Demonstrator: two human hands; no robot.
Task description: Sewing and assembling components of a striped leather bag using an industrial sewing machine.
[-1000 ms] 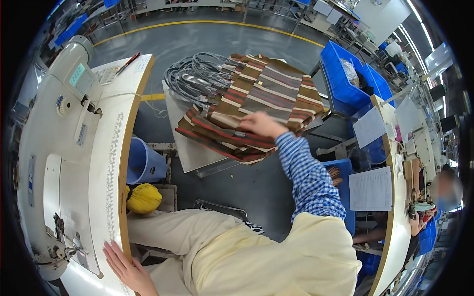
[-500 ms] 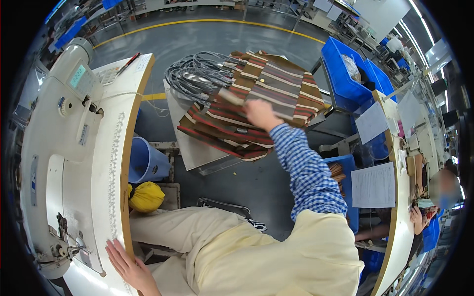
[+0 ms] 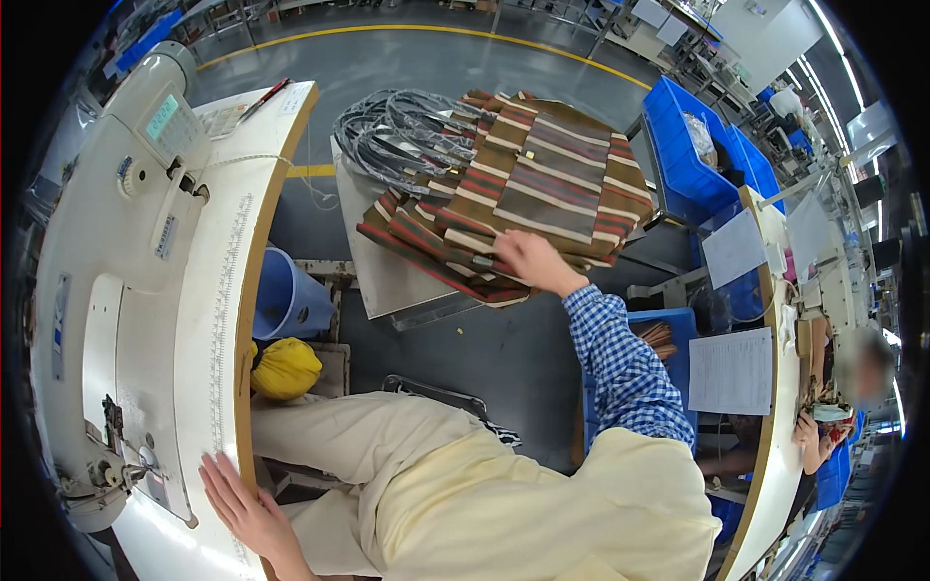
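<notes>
My left hand point(image 3: 244, 505) lies flat with its fingers stretched out on the white sewing machine table point(image 3: 228, 320), close to its wooden edge. Across the gap, my right hand point(image 3: 533, 261) has bent fingers closed on the near part of striped fabric point(image 3: 552, 184), which is brown, grey, red and cream. The fingertips are partly hidden against the cloth. The fabric lies in a layered pile on a pale stand point(image 3: 380, 276). Beside it, at the left, sits a bundle of grey straps point(image 3: 397, 136). The sewing machine point(image 3: 150, 194) stands at my left.
A blue bin point(image 3: 281, 300) and a yellow cloth bundle point(image 3: 288, 368) are below the table edge. Blue crates point(image 3: 683, 145) stand at the far right. Printed sheets point(image 3: 731, 371) hang on the right-hand table, where another person's hand point(image 3: 806, 428) shows.
My right hand has moved nearer to me, down to the pile's near part. A pale strip blurred beside it earlier no longer stands out. My left hand stays on the table.
</notes>
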